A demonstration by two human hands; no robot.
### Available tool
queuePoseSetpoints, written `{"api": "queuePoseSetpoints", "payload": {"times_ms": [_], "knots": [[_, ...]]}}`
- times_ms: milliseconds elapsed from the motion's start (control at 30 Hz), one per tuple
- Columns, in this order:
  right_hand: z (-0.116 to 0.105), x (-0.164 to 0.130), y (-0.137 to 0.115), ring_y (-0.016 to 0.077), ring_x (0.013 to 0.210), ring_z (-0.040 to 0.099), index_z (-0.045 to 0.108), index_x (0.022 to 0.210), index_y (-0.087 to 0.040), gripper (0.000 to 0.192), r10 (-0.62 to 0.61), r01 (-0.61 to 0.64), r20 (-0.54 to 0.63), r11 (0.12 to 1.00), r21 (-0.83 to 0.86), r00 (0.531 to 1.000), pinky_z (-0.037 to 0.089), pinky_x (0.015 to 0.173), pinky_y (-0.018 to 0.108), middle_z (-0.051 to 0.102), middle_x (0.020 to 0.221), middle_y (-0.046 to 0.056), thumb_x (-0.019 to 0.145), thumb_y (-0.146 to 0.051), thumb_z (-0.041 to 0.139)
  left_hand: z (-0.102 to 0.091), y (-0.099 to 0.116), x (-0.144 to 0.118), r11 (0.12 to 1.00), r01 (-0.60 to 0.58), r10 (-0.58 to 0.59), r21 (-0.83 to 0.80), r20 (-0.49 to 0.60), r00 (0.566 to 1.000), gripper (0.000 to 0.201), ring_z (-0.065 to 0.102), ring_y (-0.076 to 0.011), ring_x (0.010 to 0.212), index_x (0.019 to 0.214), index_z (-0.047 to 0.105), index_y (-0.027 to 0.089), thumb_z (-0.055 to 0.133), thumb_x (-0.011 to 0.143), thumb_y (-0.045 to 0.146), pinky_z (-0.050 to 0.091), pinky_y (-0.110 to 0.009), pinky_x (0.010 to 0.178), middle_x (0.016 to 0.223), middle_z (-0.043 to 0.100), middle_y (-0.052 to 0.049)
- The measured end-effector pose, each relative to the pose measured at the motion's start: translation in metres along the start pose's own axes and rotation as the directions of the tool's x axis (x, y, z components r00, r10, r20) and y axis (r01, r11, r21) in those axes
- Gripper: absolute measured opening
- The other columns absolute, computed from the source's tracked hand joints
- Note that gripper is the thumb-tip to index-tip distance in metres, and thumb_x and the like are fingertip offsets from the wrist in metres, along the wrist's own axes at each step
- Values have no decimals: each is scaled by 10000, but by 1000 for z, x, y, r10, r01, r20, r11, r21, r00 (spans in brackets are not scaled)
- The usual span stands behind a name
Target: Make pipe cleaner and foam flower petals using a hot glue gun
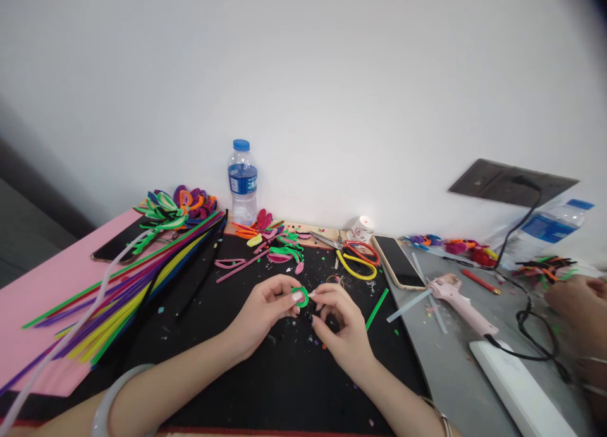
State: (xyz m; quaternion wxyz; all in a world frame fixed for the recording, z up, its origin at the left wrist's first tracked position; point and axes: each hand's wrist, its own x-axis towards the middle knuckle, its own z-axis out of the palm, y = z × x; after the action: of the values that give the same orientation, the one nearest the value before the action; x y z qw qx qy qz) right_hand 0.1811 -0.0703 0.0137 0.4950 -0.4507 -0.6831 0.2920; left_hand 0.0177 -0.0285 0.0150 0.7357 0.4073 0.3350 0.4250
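Over the black mat [213, 386], my left hand [265, 307] pinches a small green loop of fuzzy pipe cleaner [302, 296] between thumb and fingers. My right hand [344, 323] is close against the loop's right side, its fingers curled. Whatever its fingertips grip is too small to make out. Behind my hands lie bent pink and green pipe-cleaner pieces [289, 246]. Scissors [358, 260] with red and yellow handles rest beyond my right hand. To its right is a straight green pipe cleaner [377, 309].
Long pipe cleaners [128, 291] and a finished-looking colourful bunch [177, 209] lie left. A water bottle [243, 184] stands by the wall. Right are a phone [401, 263], a pink glue gun [465, 304] with its cord, a white power strip [516, 386] and another person's hand [576, 304].
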Motion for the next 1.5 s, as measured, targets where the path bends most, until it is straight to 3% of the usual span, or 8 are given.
{"api": "queuePoseSetpoints", "payload": {"times_ms": [433, 667, 867, 1133, 1300, 1500], "knots": [[11, -3, 2, 91, 568, 508, 522, 814, -206, 108, 126, -117, -79, 988, 101, 989, 433, 476, 218, 562, 894, 34, 749, -129, 559, 6, -1, -4, 997, -15, 17, 80, -24, 1000, 194, 499, -78, 573, 840, 606, 157, 684, 726, 293, 388, -190, 540, 652, 511, 33], [15, -5, 5, 110, 582, 545, 521, 816, -204, 75, 208, -196, -97, 973, 122, 973, 447, 498, 214, 558, 720, -9, 774, -149, 552, 5, -7, -4, 997, -5, 5, 78, -5, 1000, 197, 469, -47, 500, 862, 582, 159, 657, 753, 305, 373, -166, 482, 649, 505, 47], [14, -4, 5, 115, 613, 566, 521, 774, -201, 81, 278, -252, -85, 940, 230, 957, 481, 540, 237, 571, 820, 8, 757, -154, 584, 7, -6, -3, 996, 12, -11, 91, -12, 1000, 195, 473, -42, 486, 861, 579, 149, 660, 747, 284, 392, -161, 474, 615, 472, 64], [8, 1, 3, 132, 657, 575, 516, 746, -200, 115, 325, -292, -35, 888, 356, 945, 493, 600, 260, 593, 783, 7, 737, -171, 628, 3, -8, -1, 973, -69, 62, 221, 38, 997, 182, 543, -75, 530, 878, 568, 137, 643, 744, 235, 443, -203, 517, 687, 563, 28], [3, 4, 4, 121, 637, 591, 543, 765, -191, 115, 351, -337, 41, 851, 403, 935, 495, 622, 255, 622, 747, -4, 726, -171, 650, -2, -5, -4, 913, -134, 97, 385, 116, 989, 188, 573, -99, 630, 898, 561, 150, 639, 729, 178, 465, -217, 589, 772, 599, 9], [0, 5, 6, 108, 606, 597, 546, 750, -191, 116, 372, -369, 81, 822, 433, 925, 490, 607, 237, 639, 714, -22, 713, -161, 652, -5, 3, -3, 717, -291, 205, 633, 207, 957, 188, 564, -102, 670, 897, 577, 169, 633, 720, 137, 457, -208, 601, 820, 588, 8]]}}
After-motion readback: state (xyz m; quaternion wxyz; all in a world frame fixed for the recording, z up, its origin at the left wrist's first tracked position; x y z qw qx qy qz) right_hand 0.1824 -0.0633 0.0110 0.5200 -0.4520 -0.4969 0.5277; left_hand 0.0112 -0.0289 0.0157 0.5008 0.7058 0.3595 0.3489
